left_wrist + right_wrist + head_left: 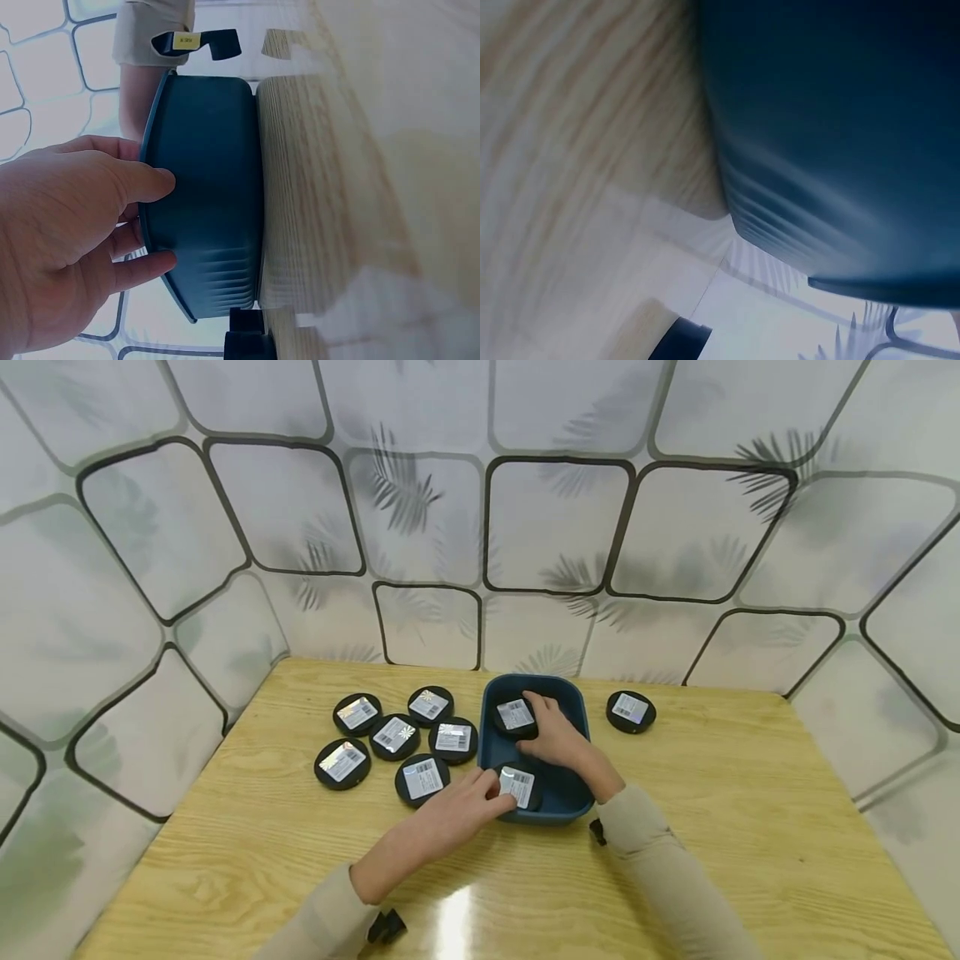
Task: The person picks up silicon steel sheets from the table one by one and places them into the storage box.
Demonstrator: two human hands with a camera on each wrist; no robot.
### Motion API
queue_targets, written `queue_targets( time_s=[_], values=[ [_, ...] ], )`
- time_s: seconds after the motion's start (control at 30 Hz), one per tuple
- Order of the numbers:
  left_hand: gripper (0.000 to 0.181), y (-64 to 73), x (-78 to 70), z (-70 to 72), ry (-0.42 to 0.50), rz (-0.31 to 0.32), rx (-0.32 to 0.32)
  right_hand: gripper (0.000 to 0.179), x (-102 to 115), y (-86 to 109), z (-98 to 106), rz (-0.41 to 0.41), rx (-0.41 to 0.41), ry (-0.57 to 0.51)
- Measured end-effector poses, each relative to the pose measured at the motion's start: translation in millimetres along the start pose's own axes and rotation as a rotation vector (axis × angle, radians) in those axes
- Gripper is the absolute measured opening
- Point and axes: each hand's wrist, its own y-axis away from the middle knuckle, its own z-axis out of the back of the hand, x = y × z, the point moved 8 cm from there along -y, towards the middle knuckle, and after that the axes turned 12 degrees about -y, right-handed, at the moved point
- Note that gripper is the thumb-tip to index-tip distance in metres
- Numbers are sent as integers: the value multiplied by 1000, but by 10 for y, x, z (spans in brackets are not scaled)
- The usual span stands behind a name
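Observation:
My left hand (457, 814) reaches over the near left corner of a dark blue plastic bin (573, 793). Its thumb and fingers grip the edge of a black round disc (519, 787) with a silvery printed label. In the left wrist view, the thumb and one finger overlap the bin's rim, and the disc is hidden. My right hand (558, 739) is inside the bin, thumb and fingers curved around a second labelled black disc (515, 716) at the far end. The right wrist view shows only the bin's outer wall (802, 150) and the table, with no hand visible.
Left of the bin, several similar discs lie label up on the wooden table (720, 827), including a disc (342, 763) at the far left. One more disc (631, 711) lies right of the bin. A patterned curtain (555, 527) hangs behind the table.

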Motion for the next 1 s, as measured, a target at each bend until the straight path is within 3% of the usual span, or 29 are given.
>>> queue_targets(
  time_s=[0.23,0.53,0.77,1.0],
  values=[
    [28,9,10,-26,2,11,15,86,40,181,93,33,-33,-106],
    [27,0,6,-22,0,5,-31,74,63,479,275,139,-110,-305],
    [27,3,-9,-21,0,13,-19,66,66,592,398,146,-140,-331],
    [26,11,-4,-9,-13,13,-29,60,71,677,636,211,-265,-274]
  ],
)
